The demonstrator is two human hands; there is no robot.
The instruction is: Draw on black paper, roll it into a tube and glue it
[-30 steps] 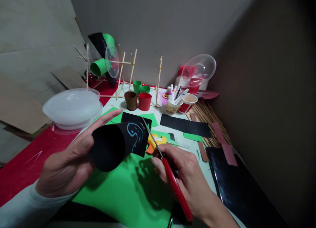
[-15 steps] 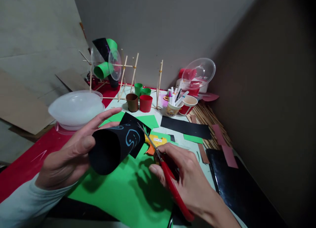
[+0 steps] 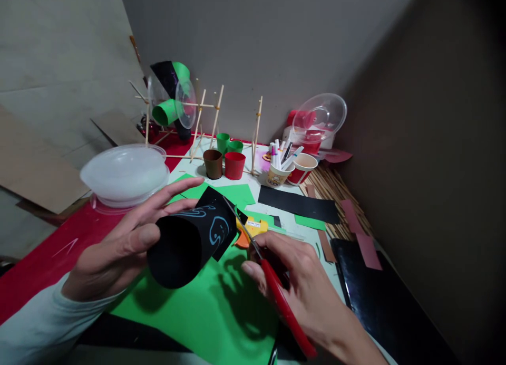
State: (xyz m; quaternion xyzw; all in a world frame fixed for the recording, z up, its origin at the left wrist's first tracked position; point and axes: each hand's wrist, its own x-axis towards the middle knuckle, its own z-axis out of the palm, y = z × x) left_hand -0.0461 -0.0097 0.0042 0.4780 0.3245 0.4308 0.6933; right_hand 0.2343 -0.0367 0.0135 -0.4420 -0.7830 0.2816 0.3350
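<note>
My left hand (image 3: pixel 126 238) is wrapped round a black paper cup (image 3: pixel 205 233) with blue drawings on its side, its open mouth tilted toward me. A flat black paper piece sits at the cup's far end. In my right hand (image 3: pixel 304 280) is a pair of scissors with red handles (image 3: pixel 282 307), the blades pointing up and left at that black paper's edge. From this angle I cannot tell whether the blades touch it. Below both hands lies a large green sheet (image 3: pixel 177 323). Behind the blades, a yellow glue gun (image 3: pixel 253 226) with an orange trigger rests on the table.
Small brown (image 3: pixel 213 164) and red paper cups (image 3: pixel 234 166) stand at the back, near stick frames (image 3: pixel 256 135). A cup of markers (image 3: pixel 279 175) is farther right. Black strips (image 3: pixel 298 204), wooden sticks (image 3: pixel 336 191) and a black glossy object (image 3: pixel 379 291) lie rightward; plastic lids (image 3: pixel 124 172) sit left.
The black paper cup and my left hand have shifted slightly right and down. The scissors have moved a little with them, blades seeming closer together.
</note>
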